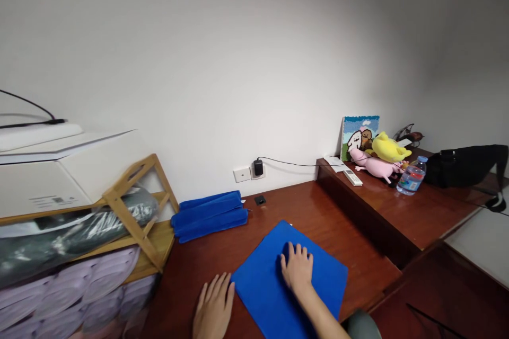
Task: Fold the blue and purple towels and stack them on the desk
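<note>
A blue cloth lies folded flat on the brown wooden surface. My right hand rests palm down on the middle of it, fingers stretched out. My left hand lies flat on the wood, fingers together and extended, touching the cloth's left edge. Neither hand holds anything. A stack of folded blue cloths sits farther back by the wall, apart from both hands.
A wooden rack with bagged items and a white box stands at left. On the raised ledge at right are plush toys, a picture, a remote, a water bottle and a black bag. A charger sits in the wall socket.
</note>
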`<state>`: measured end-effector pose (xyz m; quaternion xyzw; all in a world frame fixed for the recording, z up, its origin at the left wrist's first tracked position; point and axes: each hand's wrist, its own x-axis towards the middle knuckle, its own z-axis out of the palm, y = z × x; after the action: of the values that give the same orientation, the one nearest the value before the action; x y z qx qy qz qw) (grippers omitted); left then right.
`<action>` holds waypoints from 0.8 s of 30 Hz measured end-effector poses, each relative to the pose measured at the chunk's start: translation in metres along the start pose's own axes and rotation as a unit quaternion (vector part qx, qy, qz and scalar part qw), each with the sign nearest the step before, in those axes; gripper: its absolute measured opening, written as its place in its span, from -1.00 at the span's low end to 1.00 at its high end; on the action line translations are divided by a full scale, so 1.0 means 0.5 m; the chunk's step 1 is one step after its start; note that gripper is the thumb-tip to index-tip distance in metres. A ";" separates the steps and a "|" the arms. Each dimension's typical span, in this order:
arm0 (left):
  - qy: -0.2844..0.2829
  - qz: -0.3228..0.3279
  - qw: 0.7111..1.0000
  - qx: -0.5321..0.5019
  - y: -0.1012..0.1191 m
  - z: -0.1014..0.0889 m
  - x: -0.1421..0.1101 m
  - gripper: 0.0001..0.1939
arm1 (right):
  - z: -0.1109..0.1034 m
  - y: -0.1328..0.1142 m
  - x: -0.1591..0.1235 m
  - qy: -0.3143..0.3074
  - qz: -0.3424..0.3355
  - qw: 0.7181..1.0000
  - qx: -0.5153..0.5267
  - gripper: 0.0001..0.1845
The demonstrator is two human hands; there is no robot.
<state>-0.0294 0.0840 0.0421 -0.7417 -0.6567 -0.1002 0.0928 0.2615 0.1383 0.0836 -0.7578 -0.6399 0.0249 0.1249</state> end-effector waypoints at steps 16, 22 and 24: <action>0.012 -0.186 0.981 0.057 -0.225 -0.033 -0.012 -0.33 | -0.060 0.146 0.185 -0.040 -0.033 0.998 -0.023 -0.31; 0.019 -0.205 0.978 0.030 -0.233 -0.026 -0.009 -0.29 | 0.054 0.148 0.122 -0.078 0.041 0.995 -0.035 -0.23; 0.018 -0.199 0.980 0.024 -0.236 -0.025 -0.010 -0.30 | 0.061 0.160 0.144 -0.091 0.057 0.993 -0.041 -0.22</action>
<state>-0.1474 0.0899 0.0533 -0.5920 -0.7914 -0.1139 0.1007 0.3454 0.2016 0.0453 -0.7918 -0.6053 0.0746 0.0331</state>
